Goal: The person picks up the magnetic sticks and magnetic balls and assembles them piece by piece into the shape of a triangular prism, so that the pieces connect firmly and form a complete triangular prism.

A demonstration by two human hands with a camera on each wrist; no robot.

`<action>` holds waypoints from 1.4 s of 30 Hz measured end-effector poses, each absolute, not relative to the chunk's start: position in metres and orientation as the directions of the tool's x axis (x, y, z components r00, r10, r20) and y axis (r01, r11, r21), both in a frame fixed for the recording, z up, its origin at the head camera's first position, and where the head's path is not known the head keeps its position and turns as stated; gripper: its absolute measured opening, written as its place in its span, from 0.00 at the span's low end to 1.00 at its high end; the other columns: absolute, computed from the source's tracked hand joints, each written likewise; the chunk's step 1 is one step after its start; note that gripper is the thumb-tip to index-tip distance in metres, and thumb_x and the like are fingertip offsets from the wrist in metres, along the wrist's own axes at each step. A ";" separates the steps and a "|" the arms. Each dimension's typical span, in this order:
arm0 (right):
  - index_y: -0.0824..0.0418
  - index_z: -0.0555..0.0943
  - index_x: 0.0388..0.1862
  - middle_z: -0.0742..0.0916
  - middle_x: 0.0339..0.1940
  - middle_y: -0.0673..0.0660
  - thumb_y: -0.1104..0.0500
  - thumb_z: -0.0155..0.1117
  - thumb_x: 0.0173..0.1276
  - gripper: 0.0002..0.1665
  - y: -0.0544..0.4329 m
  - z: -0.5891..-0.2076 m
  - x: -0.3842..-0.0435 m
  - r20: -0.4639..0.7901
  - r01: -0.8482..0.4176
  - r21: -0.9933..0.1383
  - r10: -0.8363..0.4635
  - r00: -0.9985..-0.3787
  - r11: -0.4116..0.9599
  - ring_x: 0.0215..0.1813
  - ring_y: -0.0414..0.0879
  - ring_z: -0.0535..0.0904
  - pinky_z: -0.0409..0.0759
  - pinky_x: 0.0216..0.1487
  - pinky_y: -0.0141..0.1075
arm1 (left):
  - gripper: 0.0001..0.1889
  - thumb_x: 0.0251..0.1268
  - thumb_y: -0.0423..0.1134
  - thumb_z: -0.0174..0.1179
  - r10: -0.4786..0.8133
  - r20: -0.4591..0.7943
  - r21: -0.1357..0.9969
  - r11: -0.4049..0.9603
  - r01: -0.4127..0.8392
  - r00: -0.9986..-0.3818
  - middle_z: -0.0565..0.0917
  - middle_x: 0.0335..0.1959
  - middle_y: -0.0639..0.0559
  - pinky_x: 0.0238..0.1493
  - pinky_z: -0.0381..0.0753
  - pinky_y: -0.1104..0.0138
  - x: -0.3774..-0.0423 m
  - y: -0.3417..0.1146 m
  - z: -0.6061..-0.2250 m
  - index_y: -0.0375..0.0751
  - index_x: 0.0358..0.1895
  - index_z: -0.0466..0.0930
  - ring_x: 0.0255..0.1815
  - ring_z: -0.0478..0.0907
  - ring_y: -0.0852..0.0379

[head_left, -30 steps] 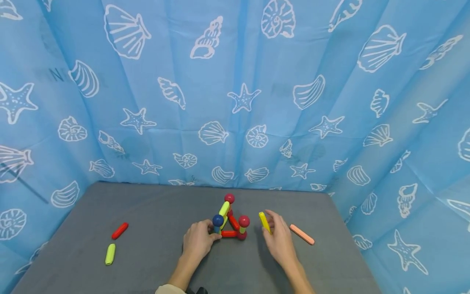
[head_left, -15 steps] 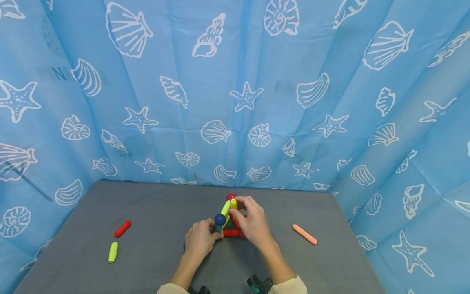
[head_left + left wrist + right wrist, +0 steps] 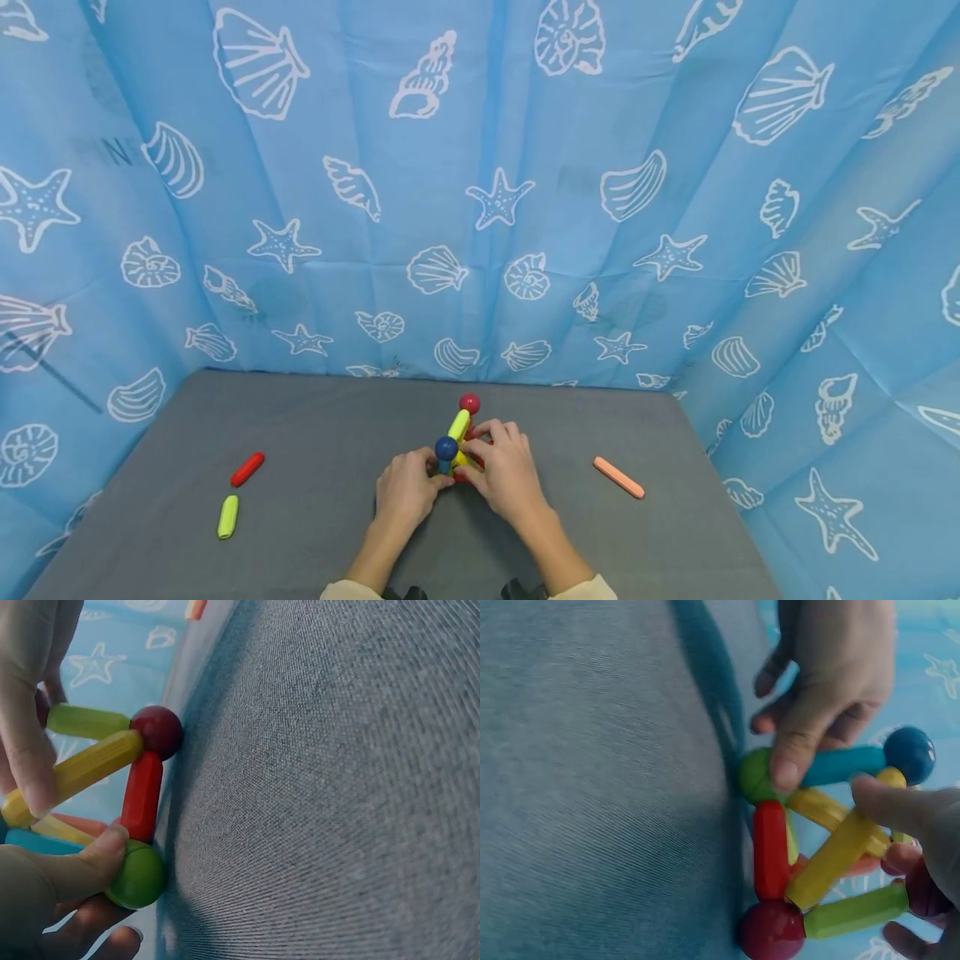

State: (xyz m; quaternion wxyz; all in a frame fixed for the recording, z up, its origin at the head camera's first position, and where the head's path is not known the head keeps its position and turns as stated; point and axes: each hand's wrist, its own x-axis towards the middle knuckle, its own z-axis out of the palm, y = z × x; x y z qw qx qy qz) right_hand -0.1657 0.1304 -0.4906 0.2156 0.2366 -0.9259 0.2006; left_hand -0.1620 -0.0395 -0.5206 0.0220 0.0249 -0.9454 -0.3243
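Note:
My left hand pinches a green ball at the near left bottom corner of a frame of magnetic sticks and balls. A blue stick rises from that ball to a blue ball. My right hand holds a yellow stick slantwise across the front. Its lower end meets a dark red ball; its upper end is by the blue ball. A red stick joins the green and red balls. Right-hand fingers overlap another red ball atop a lime stick.
At the back of the frame stands a red ball, with a lime stick in front. Loose on the grey table lie a red stick and a lime stick at left, an orange stick at right. A blue curtain hangs behind.
My right hand has carried the yellow stick left from beside the frame, over its back part, then down to its front side. My left hand has stayed at the near left corner.

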 end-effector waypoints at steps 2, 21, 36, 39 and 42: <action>0.51 0.91 0.43 0.85 0.47 0.53 0.51 0.84 0.52 0.19 0.129 -0.491 -0.164 0.503 -0.531 -0.237 -0.366 -0.783 0.813 0.46 0.48 0.72 0.71 0.46 0.42 | 0.16 0.50 0.49 0.79 -0.052 0.035 0.611 0.792 -0.020 -0.998 0.87 0.30 0.54 0.31 0.77 0.59 -0.161 -0.038 -0.521 0.46 0.37 0.87 0.29 0.80 0.58; 0.51 0.85 0.54 0.80 0.49 0.55 0.52 0.77 0.62 0.21 0.187 -0.549 -0.171 0.024 -0.114 -0.900 -0.213 -0.977 0.420 0.45 0.44 0.77 0.77 0.47 0.30 | 0.17 0.49 0.50 0.80 -0.059 0.017 0.602 0.798 -0.036 -0.998 0.88 0.32 0.53 0.34 0.81 0.55 -0.162 -0.031 -0.523 0.45 0.38 0.88 0.30 0.81 0.56; 0.49 0.88 0.49 0.82 0.46 0.54 0.55 0.74 0.66 0.13 0.184 -0.554 -0.176 0.057 -0.141 -0.905 -0.215 -0.975 0.401 0.42 0.41 0.76 0.75 0.45 0.30 | 0.30 0.58 0.45 0.75 -0.031 -0.032 0.608 0.793 -0.044 -0.999 0.85 0.55 0.45 0.44 0.80 0.52 -0.139 -0.138 -0.485 0.43 0.64 0.80 0.47 0.82 0.50; 0.49 0.88 0.50 0.82 0.46 0.54 0.55 0.73 0.66 0.13 0.184 -0.553 -0.175 0.047 -0.134 -0.903 -0.214 -0.976 0.409 0.42 0.40 0.75 0.75 0.45 0.30 | 0.32 0.59 0.46 0.74 -0.131 -0.033 0.579 0.806 -0.126 -0.991 0.82 0.56 0.36 0.43 0.79 0.50 -0.126 -0.190 -0.483 0.36 0.65 0.77 0.47 0.81 0.44; 0.49 0.88 0.50 0.82 0.46 0.54 0.56 0.73 0.67 0.13 0.182 -0.552 -0.174 0.037 -0.124 -0.889 -0.202 -0.979 0.440 0.41 0.39 0.74 0.74 0.44 0.29 | 0.37 0.59 0.50 0.74 -0.265 -0.067 0.565 0.785 -0.255 -0.962 0.79 0.55 0.30 0.42 0.77 0.49 -0.116 -0.236 -0.491 0.29 0.65 0.74 0.46 0.78 0.40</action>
